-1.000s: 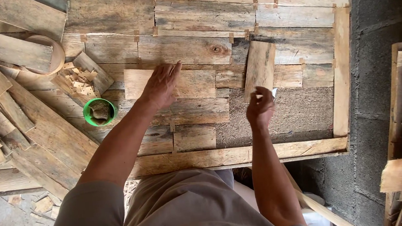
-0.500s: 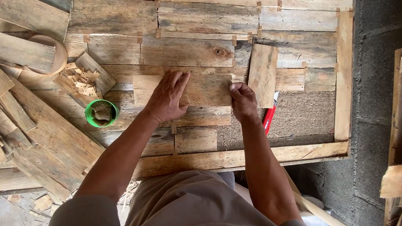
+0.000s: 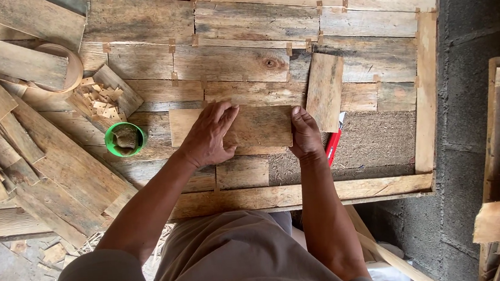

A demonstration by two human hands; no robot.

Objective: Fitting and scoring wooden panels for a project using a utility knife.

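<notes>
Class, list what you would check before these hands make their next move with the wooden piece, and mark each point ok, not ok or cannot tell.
1. Left hand flat on the wooden piece: ok.
2. Right hand at the piece's right end: ok.
3. Piece lying level among the neighbouring boards: cannot tell.
4. Loose board clear of the piece: not ok, it touches or overlaps the right corner.
5. Red tool out from under the right hand: not ok.
6. Green cup clear of the left arm: ok.
</notes>
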